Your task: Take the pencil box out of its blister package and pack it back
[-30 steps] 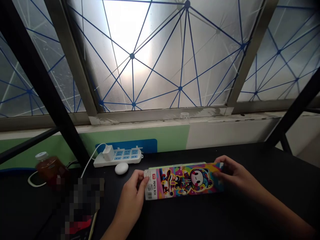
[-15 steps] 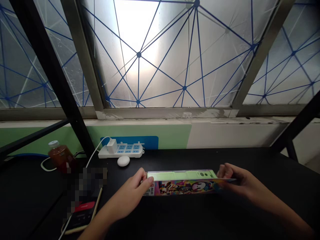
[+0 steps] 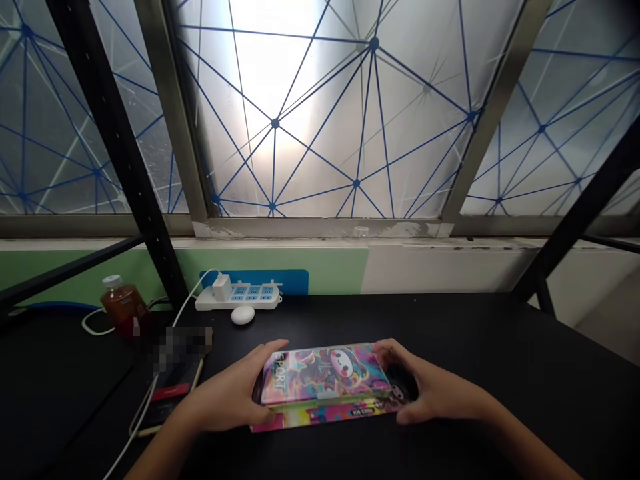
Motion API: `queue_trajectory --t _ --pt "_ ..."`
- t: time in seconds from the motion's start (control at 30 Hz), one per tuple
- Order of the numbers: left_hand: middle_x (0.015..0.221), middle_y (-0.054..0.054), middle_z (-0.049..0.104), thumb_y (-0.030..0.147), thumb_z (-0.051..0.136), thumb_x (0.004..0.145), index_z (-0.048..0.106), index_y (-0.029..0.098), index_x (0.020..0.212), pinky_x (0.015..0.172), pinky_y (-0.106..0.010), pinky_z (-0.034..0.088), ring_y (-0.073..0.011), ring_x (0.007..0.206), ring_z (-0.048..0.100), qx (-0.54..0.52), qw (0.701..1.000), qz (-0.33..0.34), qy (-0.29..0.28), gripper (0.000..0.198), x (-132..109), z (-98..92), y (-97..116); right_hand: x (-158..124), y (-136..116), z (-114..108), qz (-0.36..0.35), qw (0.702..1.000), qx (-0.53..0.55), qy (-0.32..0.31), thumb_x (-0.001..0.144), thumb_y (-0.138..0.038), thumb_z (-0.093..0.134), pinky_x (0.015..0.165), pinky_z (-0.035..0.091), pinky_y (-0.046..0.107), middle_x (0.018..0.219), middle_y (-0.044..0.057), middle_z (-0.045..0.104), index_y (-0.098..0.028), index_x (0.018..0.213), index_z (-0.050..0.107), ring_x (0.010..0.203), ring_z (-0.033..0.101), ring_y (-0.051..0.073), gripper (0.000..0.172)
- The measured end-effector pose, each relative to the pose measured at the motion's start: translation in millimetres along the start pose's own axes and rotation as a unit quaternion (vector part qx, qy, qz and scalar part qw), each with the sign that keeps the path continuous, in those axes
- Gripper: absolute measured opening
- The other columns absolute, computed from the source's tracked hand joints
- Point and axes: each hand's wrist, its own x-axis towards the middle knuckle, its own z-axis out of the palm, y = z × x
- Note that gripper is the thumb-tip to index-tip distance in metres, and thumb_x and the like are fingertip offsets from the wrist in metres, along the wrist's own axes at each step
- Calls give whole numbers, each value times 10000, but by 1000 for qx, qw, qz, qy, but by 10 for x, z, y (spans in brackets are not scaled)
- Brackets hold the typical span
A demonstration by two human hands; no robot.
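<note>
Now that the pencil box (image 3: 325, 377) has been flipped over, its "SPORT" face lies upward, central near the table's (image 3: 525, 347) front edge. Left hand (image 3: 225, 393) and right hand (image 3: 435, 393) both grip its ends closed. Upside-down lettering on the pink card strip (image 3: 320, 419) is unreadable.

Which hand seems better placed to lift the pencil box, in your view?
Probably the right hand: it wraps the pencil box's right end, fingertips far side, thumb near side; the left hand sits nearer a white cable.
</note>
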Motion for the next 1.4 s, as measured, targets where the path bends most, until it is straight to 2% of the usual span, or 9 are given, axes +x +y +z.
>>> queue_trajectory --t 0.07,0.27,0.47,0.83,0.97,1.13,1.23,1.3,1.4 --pt "1614 -97 435 197 758 675 388 262 1592 1103 -374 458 -353 1371 542 10 1000 14 4 991 16 22 -24 -4 8 54 16 1000 -1 11 649 -417 909 1082 423 401 1298 56 552 -263 1482 370 1229 559 291 1004" --pt "1611 -118 444 312 800 727 403 225 1580 1165 -415 409 -355 1409 511 26 998 46 40 945 110 84 -132 79 4 176 32 997 -33 63 825 -600 737 1095 410 423 1285 91 531 -239 1593 275 1236 540 298 966" --pt "1541 -129 519 379 788 798 482 229 1509 1190 -476 379 -354 1417 491 48 990 80 105 788 214 171 -223 157 12 135 29 995 -76 62 733 -633 809 1078 403 471 1260 87 547 -247 1433 513 1164 539 316 852" --pt "1414 -107 598 380 673 1004 606 222 1353 1035 -552 508 -302 1234 615 56 961 162 216 388 401 362 -368 94 144 171 -15 986 -110 122 712 -595 844 935 517 398 1104 39 538 -263 1385 505 1019 589 260 824" --pt "1472 -115 552 366 687 996 571 224 1400 1034 -562 512 -318 1260 599 25 948 163 272 444 454 395 -429 127 189 212 -62 975 -108 182 698 -587 849 1049 487 436 1291 79 452 -279 1417 452 1183 546 291 878" --pt "1505 -131 524 392 702 980 498 227 1473 1039 -579 507 -336 1275 595 -16 935 154 320 558 446 395 -395 161 207 209 -99 953 -115 263 572 -623 925 1232 206 618 1487 129 335 -307 1396 478 1456 269 426 989" --pt "1490 -139 548 426 775 907 358 264 1561 1063 -527 506 -326 1272 620 -34 933 149 327 793 436 396 -360 151 210 190 -112 950 -98 274 476 -676 945 1235 190 627 1624 139 184 -313 1377 479 1522 164 456 1078" --pt "1515 -138 529 426 820 853 255 292 1598 1092 -489 488 -323 1312 604 -40 931 144 332 945 430 399 -346 146 210 178 -113 955 -67 267 489 -749 900 1196 317 591 1659 160 148 -315 1448 388 1515 257 440 1171" --pt "1565 -125 477 418 846 814 216 318 1605 1105 -466 472 -333 1367 560 -37 931 134 338 1016 413 400 -337 142 194 157 -98 961 -11 259 690 -855 700 1019 535 524 1568 219 369 -286 1570 125 1312 579 367 1195"
